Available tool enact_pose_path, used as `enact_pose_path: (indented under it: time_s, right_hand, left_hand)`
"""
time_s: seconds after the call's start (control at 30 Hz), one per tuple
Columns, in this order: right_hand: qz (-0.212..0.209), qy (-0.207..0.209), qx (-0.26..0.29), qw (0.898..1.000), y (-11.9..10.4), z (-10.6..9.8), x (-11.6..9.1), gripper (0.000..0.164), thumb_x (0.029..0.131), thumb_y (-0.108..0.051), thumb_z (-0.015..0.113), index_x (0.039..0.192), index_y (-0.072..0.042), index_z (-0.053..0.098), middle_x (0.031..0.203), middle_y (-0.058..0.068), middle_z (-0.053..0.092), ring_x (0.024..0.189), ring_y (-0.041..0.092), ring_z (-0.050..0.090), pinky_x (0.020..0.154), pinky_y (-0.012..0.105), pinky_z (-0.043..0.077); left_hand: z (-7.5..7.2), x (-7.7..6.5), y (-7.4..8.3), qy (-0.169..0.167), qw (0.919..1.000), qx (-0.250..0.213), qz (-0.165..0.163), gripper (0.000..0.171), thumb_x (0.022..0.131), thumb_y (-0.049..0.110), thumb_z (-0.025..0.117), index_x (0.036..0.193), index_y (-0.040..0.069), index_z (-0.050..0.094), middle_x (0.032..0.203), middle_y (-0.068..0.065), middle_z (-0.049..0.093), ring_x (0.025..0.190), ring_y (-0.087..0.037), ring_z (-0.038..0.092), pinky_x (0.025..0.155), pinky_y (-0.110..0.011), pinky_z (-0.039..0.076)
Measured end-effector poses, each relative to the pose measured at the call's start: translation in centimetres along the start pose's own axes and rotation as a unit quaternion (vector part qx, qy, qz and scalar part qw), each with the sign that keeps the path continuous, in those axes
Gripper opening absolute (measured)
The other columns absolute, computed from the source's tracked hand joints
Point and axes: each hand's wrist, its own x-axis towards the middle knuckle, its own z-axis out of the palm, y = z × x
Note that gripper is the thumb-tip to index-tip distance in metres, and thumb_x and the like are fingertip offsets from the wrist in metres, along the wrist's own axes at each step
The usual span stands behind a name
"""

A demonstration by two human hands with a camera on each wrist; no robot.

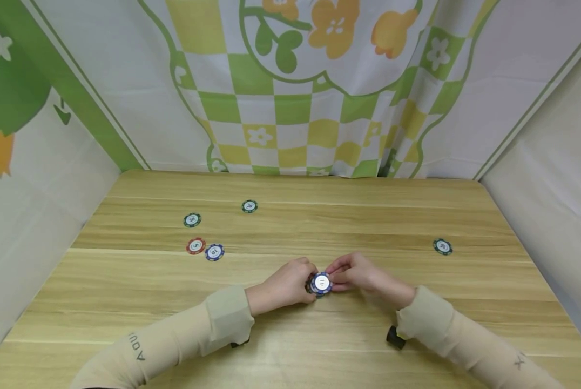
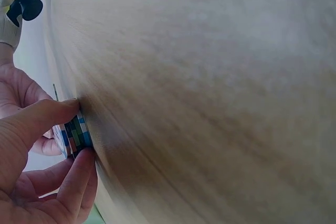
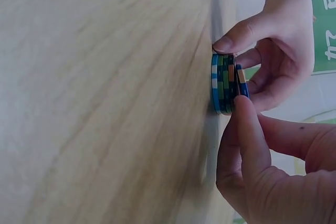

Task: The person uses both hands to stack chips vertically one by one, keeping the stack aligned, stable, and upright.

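Near the middle of the table, a short stack of poker chips [image 3: 223,82] stands with its edges showing green, blue and other colours. My left hand [image 1: 288,282] grips this stack, thumb on the near side and fingers round the far side. On top, slightly tilted in the right wrist view, is a blue poker chip [image 1: 322,282] with a 10 on its white centre. Thumb and fingers of my right hand [image 1: 360,275] pinch its right edge. From the left wrist view, the stack [image 2: 79,132] appears between the left thumb and fingertips.
On the wooden table [image 1: 368,216], a red chip [image 1: 196,246] lies beside another blue chip [image 1: 215,252] at the left. Two green chips lie farther back, one left [image 1: 192,220], one nearer the middle [image 1: 249,206]. A third green chip [image 1: 443,247] lies right. A patterned curtain [image 1: 295,108] hangs behind.
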Motion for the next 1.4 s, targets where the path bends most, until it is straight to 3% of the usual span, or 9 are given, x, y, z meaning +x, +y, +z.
enact_pose_path:
  time_s: [0.27,0.63,1.27,1.4]
  right_hand:
    - [-0.005,0.011,-0.016,1.0,-0.1,0.6,0.0,0.021,0.084,0.01,0.052,0.102,0.019,0.053,0.084,0.013,0.06,0.072,0.012,0.061,0.07,0.028,0.053]
    - [-0.017,0.029,-0.027,0.999,0.1,1.2,0.4,0.017,0.083,0.01,0.054,0.098,0.019,0.054,0.08,0.01,0.059,0.068,0.01,0.06,0.067,0.027,0.053]
    - [-0.04,0.04,-0.048,0.997,0.4,1.4,0.2,0.017,0.082,0.006,0.058,0.096,0.016,0.057,0.079,0.009,0.061,0.068,0.01,0.059,0.066,0.027,0.053]
    - [-0.064,0.045,-0.075,0.994,0.4,1.0,0.0,0.016,0.083,0.004,0.059,0.095,0.015,0.059,0.08,0.012,0.062,0.069,0.011,0.059,0.066,0.028,0.053]
  left_hand:
    - [-0.2,-0.1,0.5,-0.003,0.9996,0.029,-0.003,0.034,0.066,0.017,0.078,0.094,0.001,0.063,0.085,-0.003,0.056,0.073,-0.009,0.051,0.066,-0.019,0.045]
    - [-0.1,-0.1,0.5,0.017,0.9987,0.045,0.014,0.034,0.064,0.016,0.077,0.091,0.002,0.063,0.082,-0.001,0.054,0.072,-0.01,0.05,0.064,-0.02,0.044]
    - [0.0,-0.1,0.3,0.016,0.9989,0.041,0.016,0.032,0.063,0.014,0.078,0.089,0.003,0.063,0.082,-0.001,0.055,0.072,-0.01,0.051,0.065,-0.02,0.044]
    - [0.0,-0.1,0.3,0.015,0.999,0.039,0.014,0.032,0.063,0.014,0.078,0.089,0.003,0.063,0.082,-0.001,0.055,0.072,-0.01,0.051,0.065,-0.019,0.044]
